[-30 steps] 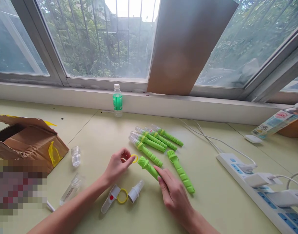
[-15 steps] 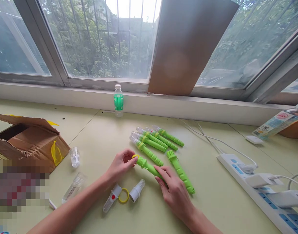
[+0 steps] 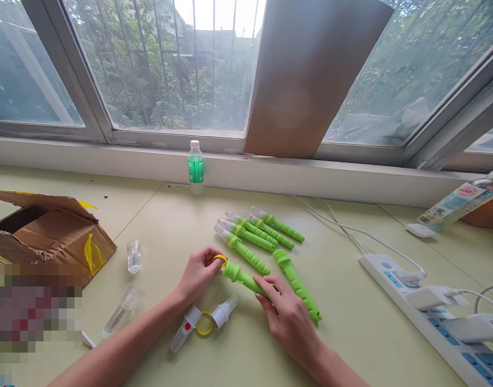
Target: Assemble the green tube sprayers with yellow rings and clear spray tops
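Observation:
My left hand [image 3: 198,273] pinches a small yellow ring [image 3: 219,259] against the threaded end of a green ribbed handle [image 3: 241,276]. My right hand [image 3: 289,317] grips the other end of that handle just above the table. Another bare green handle [image 3: 298,285] lies to the right of it. Behind them lies a row of several finished green handles with clear caps [image 3: 254,231]. Near my left wrist lie a second yellow ring [image 3: 204,324], a white nozzle piece [image 3: 223,313] and a white piece with a red dot [image 3: 183,329].
An open cardboard box [image 3: 45,236] sits at the left, with two clear caps [image 3: 134,256] [image 3: 121,313] beside it. A green-labelled water bottle [image 3: 195,166] stands by the window sill. A white power strip [image 3: 432,312] with plugs and cables runs along the right.
My left hand brought the yellow ring from a small gap onto the handle's threaded end. The clear cap by the box has shifted slightly to the right.

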The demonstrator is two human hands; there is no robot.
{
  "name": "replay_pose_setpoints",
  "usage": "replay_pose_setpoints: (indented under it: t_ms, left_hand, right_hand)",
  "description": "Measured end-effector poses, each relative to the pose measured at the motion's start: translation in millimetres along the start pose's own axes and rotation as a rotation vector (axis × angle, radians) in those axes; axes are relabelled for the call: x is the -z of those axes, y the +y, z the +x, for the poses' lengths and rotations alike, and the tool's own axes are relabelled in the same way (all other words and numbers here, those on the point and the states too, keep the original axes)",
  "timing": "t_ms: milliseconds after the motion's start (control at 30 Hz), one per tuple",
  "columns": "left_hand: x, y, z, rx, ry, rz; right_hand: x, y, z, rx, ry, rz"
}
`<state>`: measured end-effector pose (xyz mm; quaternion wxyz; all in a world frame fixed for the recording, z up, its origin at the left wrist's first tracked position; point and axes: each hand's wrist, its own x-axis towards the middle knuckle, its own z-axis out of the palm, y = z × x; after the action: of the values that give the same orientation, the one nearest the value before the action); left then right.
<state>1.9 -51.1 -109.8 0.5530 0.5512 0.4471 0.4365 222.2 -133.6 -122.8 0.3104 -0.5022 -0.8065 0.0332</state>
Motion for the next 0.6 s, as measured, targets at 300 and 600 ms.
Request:
replay_pose_setpoints:
  t_ms: [300,600]
  left_hand:
    - [-2.4,7.1,-1.8,0.004,-0.031,0.049]
    - [5.0,12.9,-6.3,-0.088,-0.283,0.054]
  right_hand:
    - [-2.7,-1.9,3.9,0.006,-0.011,-0.039]
    - [-1.4,2.0,3.2,-0.032,0.022,-0.072]
